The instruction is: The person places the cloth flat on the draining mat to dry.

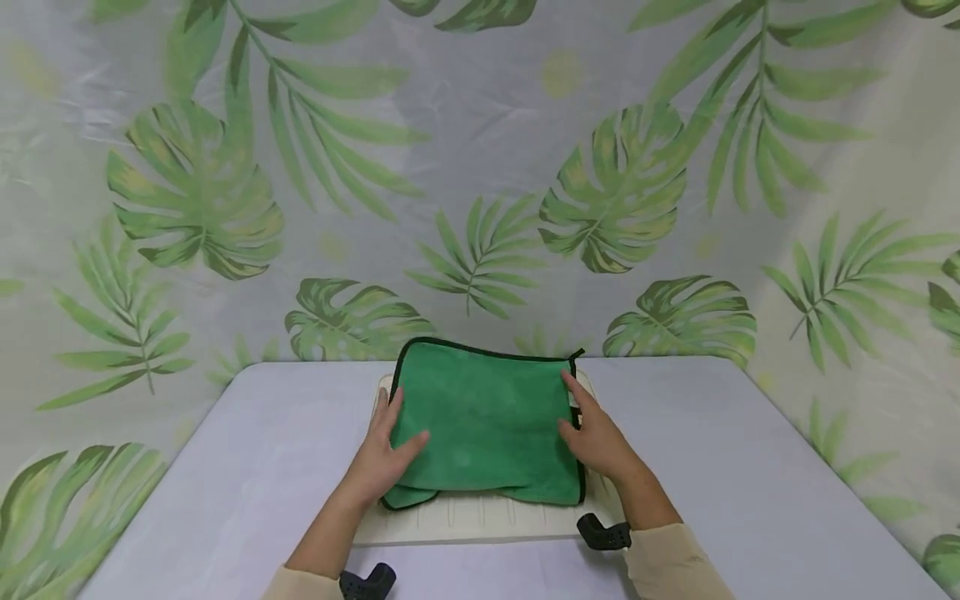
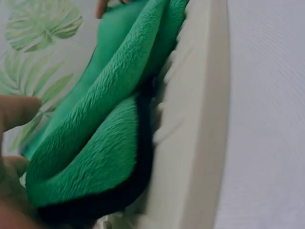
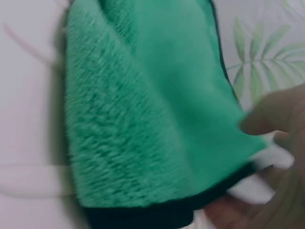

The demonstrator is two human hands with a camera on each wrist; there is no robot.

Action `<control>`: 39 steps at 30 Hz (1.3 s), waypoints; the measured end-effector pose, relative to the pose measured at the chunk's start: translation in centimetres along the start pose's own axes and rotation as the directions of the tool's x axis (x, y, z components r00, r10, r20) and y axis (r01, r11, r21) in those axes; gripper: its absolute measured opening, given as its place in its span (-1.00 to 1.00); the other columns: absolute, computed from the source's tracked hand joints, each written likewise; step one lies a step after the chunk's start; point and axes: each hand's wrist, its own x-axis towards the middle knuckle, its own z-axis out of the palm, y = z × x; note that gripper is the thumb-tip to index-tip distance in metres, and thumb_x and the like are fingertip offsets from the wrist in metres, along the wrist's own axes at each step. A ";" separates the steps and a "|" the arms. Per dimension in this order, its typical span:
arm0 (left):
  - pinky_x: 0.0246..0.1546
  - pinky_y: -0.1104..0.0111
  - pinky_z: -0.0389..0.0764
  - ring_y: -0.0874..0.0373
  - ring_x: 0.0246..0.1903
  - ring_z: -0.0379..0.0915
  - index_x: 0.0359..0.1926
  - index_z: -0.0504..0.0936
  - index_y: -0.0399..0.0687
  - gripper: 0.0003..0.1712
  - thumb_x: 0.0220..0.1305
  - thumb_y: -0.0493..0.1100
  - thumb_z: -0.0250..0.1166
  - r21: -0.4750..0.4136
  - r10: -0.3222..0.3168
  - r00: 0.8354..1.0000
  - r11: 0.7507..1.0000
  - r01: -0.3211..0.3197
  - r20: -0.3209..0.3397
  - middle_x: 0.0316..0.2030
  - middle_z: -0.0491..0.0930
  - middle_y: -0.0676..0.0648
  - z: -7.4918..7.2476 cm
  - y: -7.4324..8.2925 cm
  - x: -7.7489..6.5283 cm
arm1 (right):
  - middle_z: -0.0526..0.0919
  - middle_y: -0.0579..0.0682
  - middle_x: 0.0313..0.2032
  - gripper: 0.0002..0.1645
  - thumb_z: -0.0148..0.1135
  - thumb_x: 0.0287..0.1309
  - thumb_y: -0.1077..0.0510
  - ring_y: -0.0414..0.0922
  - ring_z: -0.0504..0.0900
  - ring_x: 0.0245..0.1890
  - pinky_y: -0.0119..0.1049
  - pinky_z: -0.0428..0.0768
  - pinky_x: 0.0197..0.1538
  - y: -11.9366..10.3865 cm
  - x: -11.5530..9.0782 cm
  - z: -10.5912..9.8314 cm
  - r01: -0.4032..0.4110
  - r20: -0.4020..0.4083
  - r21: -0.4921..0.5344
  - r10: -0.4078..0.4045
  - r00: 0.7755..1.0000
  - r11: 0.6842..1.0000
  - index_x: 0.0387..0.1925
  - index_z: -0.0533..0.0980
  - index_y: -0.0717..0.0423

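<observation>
A green plush towel (image 1: pixel 480 417) with dark edging lies folded over a ridged off-white tray (image 1: pixel 450 529). At its left edge is my left hand (image 1: pixel 381 458), fingers fairly straight and thumb reaching over the cloth. My right hand (image 1: pixel 596 433) is at the opposite edge, its index finger extended along the towel's upper right and its thumb lower down. The left wrist view shows the towel's rounded front fold (image 2: pixel 100 114) and a loose corner beneath it. In the right wrist view, fingers lie both above and below the dark-edged side of the towel (image 3: pixel 138 143).
The tray sits on a table with a white cover (image 1: pixel 750 500). Behind the table hangs a leaf-patterned curtain (image 1: pixel 480 150). Each wrist carries a black device, one on the left (image 1: pixel 367 582) and one on the right (image 1: pixel 603 533).
</observation>
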 end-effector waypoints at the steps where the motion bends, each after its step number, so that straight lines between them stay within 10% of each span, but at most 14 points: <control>1: 0.46 -0.42 -0.05 -0.42 0.59 -0.44 0.66 -0.17 0.09 -0.02 0.48 0.08 0.22 0.034 -0.003 1.000 0.999 0.003 0.001 0.63 -0.51 -0.28 -0.1 0.0 -0.1 | -0.06 0.31 0.61 -0.07 0.02 0.46 0.25 0.25 0.58 -0.40 -0.11 0.55 -0.37 0.0 -0.1 0.0 -0.002 0.018 -0.005 0.002 1.000 1.000 0.66 -0.18 -0.09; 6: 0.29 -0.44 0.29 -0.60 0.47 -0.02 0.64 -0.07 -0.09 -0.01 0.44 0.11 0.24 0.212 -0.079 0.997 0.975 0.074 0.020 0.54 -0.11 -0.55 -1.1 0.7 -0.8 | 0.41 0.44 0.35 -0.06 0.14 0.37 0.22 0.21 0.69 -0.10 -0.19 0.56 -0.32 -0.3 -0.7 -0.6 -0.067 0.058 -0.124 0.074 0.996 0.990 0.63 -0.08 0.08; 9: 0.19 -0.31 0.49 -0.51 0.32 0.34 0.61 0.03 -0.19 -0.02 0.40 0.11 0.27 0.281 -0.131 0.991 0.953 0.116 0.035 0.37 0.32 -0.55 -2.0 1.4 -1.2 | 0.71 0.29 -0.21 -0.06 0.21 0.36 0.14 0.00 0.60 -0.49 -0.21 0.49 -0.43 -0.8 -1.2 -1.4 -0.134 0.124 -0.185 0.159 0.979 0.973 0.62 -0.02 0.09; 13: 0.11 -0.20 0.58 -0.35 0.16 0.55 0.54 0.14 -0.31 -0.02 0.34 0.11 0.34 0.371 -0.198 0.976 0.916 0.153 0.086 0.24 0.52 -0.49 -3.1 1.8 -1.6 | 0.53 0.04 -0.67 0.00 0.30 0.32 0.06 -0.12 0.44 -0.66 -0.25 0.47 -0.48 -1.2 -2.0 -2.3 -0.187 0.298 -0.153 0.226 0.927 0.970 0.62 -0.01 0.03; 18: -0.17 0.05 0.65 -0.07 -0.20 0.62 0.51 0.19 -0.31 -0.05 0.28 0.00 0.41 0.336 -0.231 0.963 0.926 0.172 0.142 -0.01 0.66 -0.35 -3.7 2.0 -1.8 | 0.40 -0.04 -0.57 0.04 0.30 0.24 0.26 -0.13 0.34 -0.60 -0.23 0.46 -0.41 -1.4 -2.0 -2.7 -0.106 0.447 -0.004 0.096 0.889 0.994 0.63 0.00 -0.01; 23: -0.45 0.28 0.49 0.08 -0.47 0.48 0.54 0.18 -0.17 -0.17 0.33 -0.24 0.32 0.139 -0.140 0.986 0.982 0.127 0.093 -0.30 0.56 -0.19 -3.4 2.1 -1.6 | 0.43 0.06 -0.30 -0.11 0.08 0.38 0.30 -0.15 0.32 -0.58 -0.23 0.46 -0.46 -1.5 -1.4 -2.1 0.015 0.334 0.065 -0.036 0.942 0.998 0.62 0.02 -0.16; 30: -0.38 0.16 0.74 0.07 -0.35 0.63 0.57 0.11 -0.11 -0.26 0.47 -0.28 0.17 0.029 -0.137 0.986 0.990 0.135 0.095 -0.06 0.54 -0.32 -3.3 2.0 -1.4 | 0.51 0.21 -0.04 -0.13 0.00 0.45 0.31 -0.16 0.31 -0.71 -0.25 0.44 -0.58 -1.1 -1.3 -1.7 -0.010 0.144 -0.048 0.017 0.989 0.999 0.62 -0.01 -0.29; 39: -0.48 0.16 0.74 0.06 -0.51 0.67 0.56 0.08 -0.24 -0.11 0.35 -0.28 0.32 0.059 -0.200 0.948 0.980 0.191 0.246 -0.21 0.63 -0.25 -4.1 1.4 -1.8 | 0.54 0.14 -0.31 -0.05 0.17 0.37 0.31 -0.02 0.57 -0.59 -0.13 0.67 -0.48 -0.8 -1.6 -2.2 -0.158 0.259 -0.001 0.152 0.954 0.988 0.62 0.01 -0.20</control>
